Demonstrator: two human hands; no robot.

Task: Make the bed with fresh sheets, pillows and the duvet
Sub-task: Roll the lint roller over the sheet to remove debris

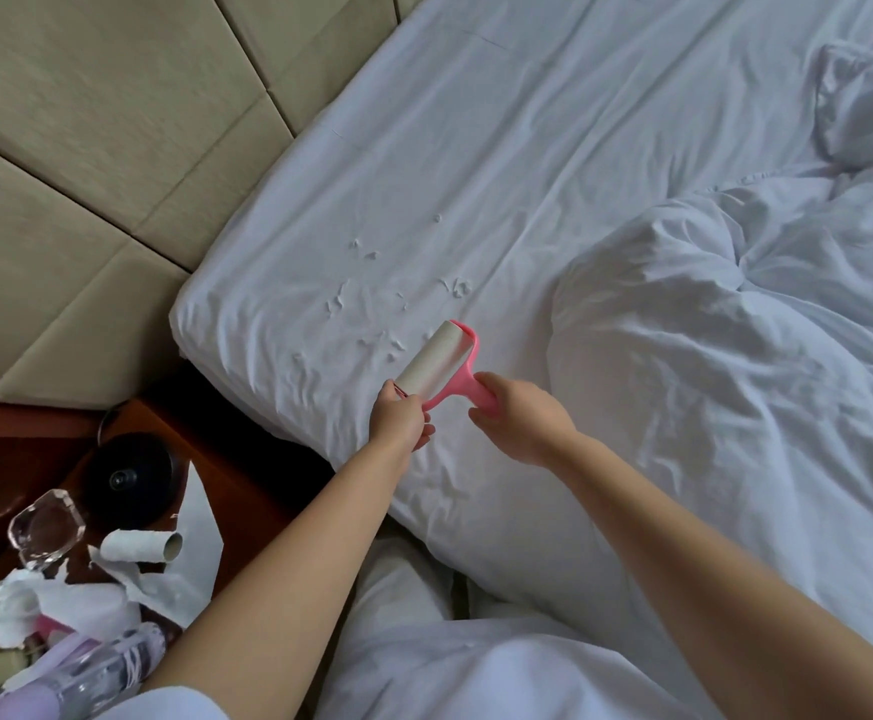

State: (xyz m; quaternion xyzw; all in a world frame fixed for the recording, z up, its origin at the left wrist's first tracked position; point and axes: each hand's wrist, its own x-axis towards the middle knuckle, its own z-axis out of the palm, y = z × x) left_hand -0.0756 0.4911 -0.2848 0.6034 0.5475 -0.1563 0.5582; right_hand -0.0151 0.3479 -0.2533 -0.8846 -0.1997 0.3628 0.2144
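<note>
Head view: near the bed's point(527, 148) left corner, the right hand point(514, 415) grips the pink lint roller point(442, 366) by its handle; the left hand point(403, 415) pinches the roll's near end (paper scraps point(398, 304) beyond). The crumpled duvet point(735, 356) lies rightward.

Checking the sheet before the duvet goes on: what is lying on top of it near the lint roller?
Small white paper scraps lie scattered on the sheet beside the lint roller. The bunched duvet covers the rest, hiding anything beneath.

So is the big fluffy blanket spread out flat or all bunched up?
Bunched up. The duvet lies in a crumpled heap on the right, leaving the sheet bare near the headboard.
</note>
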